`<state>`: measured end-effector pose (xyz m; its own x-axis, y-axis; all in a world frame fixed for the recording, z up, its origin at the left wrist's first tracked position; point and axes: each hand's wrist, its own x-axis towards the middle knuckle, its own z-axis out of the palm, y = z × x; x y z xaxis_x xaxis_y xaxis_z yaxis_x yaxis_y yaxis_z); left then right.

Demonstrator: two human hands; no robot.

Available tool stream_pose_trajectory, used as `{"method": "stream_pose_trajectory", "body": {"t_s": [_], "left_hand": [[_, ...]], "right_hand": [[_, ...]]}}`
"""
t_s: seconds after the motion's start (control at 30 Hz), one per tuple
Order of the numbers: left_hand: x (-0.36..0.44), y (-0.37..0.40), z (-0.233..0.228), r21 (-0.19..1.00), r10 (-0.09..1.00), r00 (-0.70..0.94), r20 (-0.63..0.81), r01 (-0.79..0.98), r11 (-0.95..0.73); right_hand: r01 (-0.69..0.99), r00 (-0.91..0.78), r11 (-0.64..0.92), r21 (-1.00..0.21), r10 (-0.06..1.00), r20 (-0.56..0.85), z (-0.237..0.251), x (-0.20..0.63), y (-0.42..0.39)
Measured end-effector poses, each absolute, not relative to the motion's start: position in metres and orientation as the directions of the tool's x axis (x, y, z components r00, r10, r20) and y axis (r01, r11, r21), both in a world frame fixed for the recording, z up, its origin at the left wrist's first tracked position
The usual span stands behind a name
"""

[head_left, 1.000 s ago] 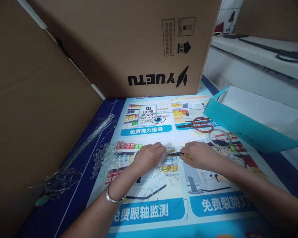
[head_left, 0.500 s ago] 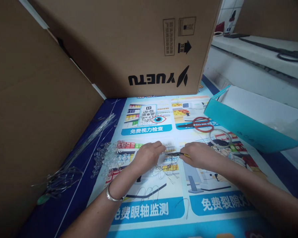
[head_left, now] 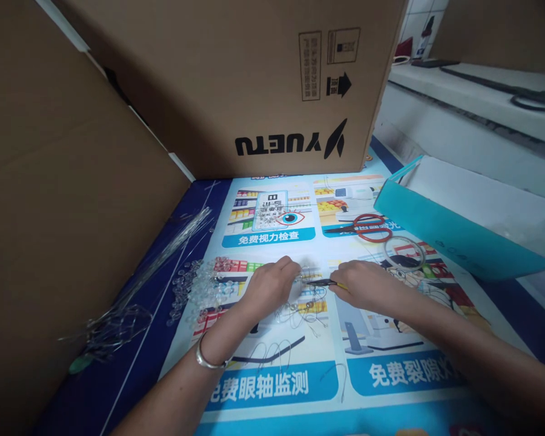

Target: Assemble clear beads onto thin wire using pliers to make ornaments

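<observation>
**Two hands meet over thin wire and a small dark tool**

The right hand (head_left: 367, 286) is closed around a slim dark tool (head_left: 320, 282) with a yellow handle end; its pointed tip reaches left toward the left hand (head_left: 272, 283). The tool looks like fine pliers or tweezers, but it is too small to tell which. The left hand is curled, fingertips pinched together at the tool's tip, apparently holding a small piece of thin wire; the piece itself is too fine to make out. A silver bangle (head_left: 208, 360) sits on the left wrist.

Both hands rest on a printed poster (head_left: 277, 381) that covers the table, bright blue and white with shop drawings and Chinese lettering. Just below the hands lie loose wire pieces (head_left: 295, 318), thin, pale and bent into loops and curls, some with tiny beads on them. To the left of the left hand is a heap of clear beads (head_left: 200, 287), glassy and round, spilling over the poster's edge. Farther left, a bundle of long wires (head_left: 136, 297) lies against a cardboard wall.

Red-handled scissors (head_left: 363, 228) lie beyond the right hand, with a clear ring (head_left: 404, 252) near them. A teal box (head_left: 454, 236) stands to the right, and a large cardboard box (head_left: 254, 85) printed YUETU stands behind.
</observation>
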<state>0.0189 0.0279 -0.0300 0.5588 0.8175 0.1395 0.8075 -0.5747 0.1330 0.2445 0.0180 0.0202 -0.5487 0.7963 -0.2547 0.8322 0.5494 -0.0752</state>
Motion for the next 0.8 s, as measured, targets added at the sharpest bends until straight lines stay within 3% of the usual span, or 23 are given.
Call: {"method": "stream_pose_trajectory", "body": {"t_s": [0.5,0.8], "left_hand": [[0.02,0.026,-0.023,0.149,0.784,0.598,0.167,0.77,-0.62],[0.02,0.026,-0.025,0.125,0.787,0.599,0.146,0.778,-0.615]], "right_hand": [[0.822,-0.563,0.569,0.019,0.817,-0.124,0.036,0.243,0.019],[0.792,-0.588,0.603,0.091,0.795,-0.147,0.036,0.223,0.028]]}}
